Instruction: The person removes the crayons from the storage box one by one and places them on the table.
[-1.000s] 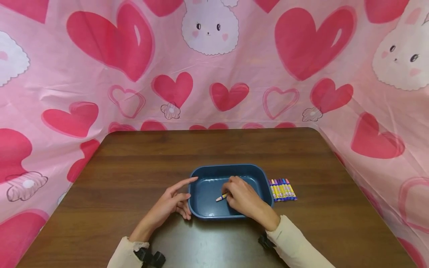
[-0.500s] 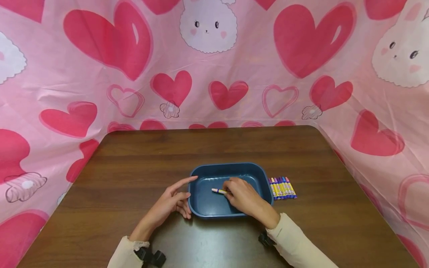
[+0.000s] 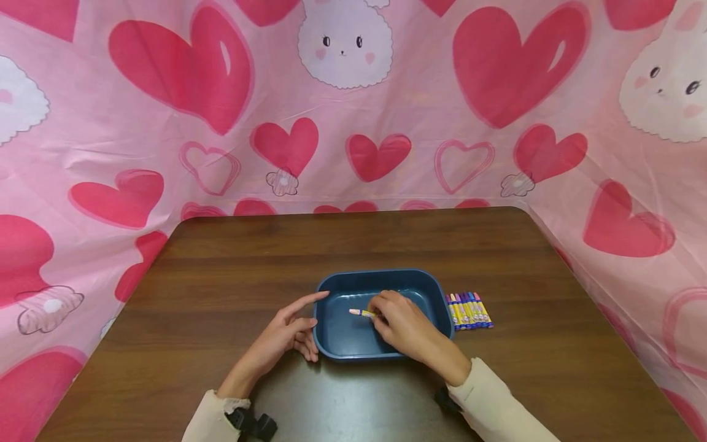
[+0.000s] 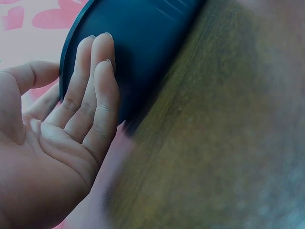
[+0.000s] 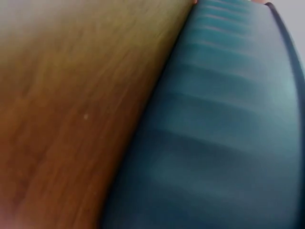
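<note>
In the head view, my right hand [image 3: 405,325] reaches into a blue rectangular basin [image 3: 385,357] and pinches a crayon [image 3: 361,313] with a pale pink tip and yellow wrapper. The crayon lies almost level, its tip pointing left; its other end is hidden by the fingers. At the basin's left end, my left hand [image 3: 284,334] rests against the rim and outer wall with extended fingers. The left wrist view shows that left hand [image 4: 71,124] with straight fingers along the basin's wall [image 4: 138,43]. The right wrist view mostly holds the basin's ribbed outer side [image 5: 209,129].
Several crayons [image 3: 469,311] with yellow wrappers lie side by side on the table, just right of the basin. The brown wooden table [image 3: 265,258] is bounded by a pink cloth [image 3: 425,110] with hearts and rabbits at the back and sides.
The crayon in my right hand has turned from pointing toward the lower left to pointing almost straight left. My left hand stays at the basin's left end.
</note>
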`<action>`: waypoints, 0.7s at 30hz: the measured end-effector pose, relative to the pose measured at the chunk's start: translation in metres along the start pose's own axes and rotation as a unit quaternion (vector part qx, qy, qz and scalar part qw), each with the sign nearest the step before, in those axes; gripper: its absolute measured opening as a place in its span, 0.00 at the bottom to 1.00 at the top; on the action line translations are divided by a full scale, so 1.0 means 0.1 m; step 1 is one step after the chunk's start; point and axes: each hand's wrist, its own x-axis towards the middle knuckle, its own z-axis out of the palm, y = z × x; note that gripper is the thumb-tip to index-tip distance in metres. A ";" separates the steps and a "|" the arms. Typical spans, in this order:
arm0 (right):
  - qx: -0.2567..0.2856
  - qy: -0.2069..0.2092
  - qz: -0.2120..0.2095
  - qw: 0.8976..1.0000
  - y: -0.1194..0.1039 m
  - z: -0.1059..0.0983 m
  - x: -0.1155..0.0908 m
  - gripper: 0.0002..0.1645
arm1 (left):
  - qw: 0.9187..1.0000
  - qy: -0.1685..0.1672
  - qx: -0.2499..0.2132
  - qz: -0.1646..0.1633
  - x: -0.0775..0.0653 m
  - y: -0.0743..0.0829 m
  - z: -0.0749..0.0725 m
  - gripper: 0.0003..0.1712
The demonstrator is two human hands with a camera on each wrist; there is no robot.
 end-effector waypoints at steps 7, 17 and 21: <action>0.011 0.034 0.010 0.999 0.04 -0.19 -0.14 0.07 | 1.000 0.002 0.000 0.007 0.01 -0.01 0.01 0.31; 0.046 0.164 0.022 0.985 0.43 -0.60 -0.41 0.11 | 1.000 -0.003 -0.005 0.008 0.00 -0.01 0.02 0.32; 0.056 0.216 0.056 0.973 0.65 -0.74 -0.50 0.13 | 1.000 -0.004 -0.005 0.011 0.00 -0.01 0.02 0.32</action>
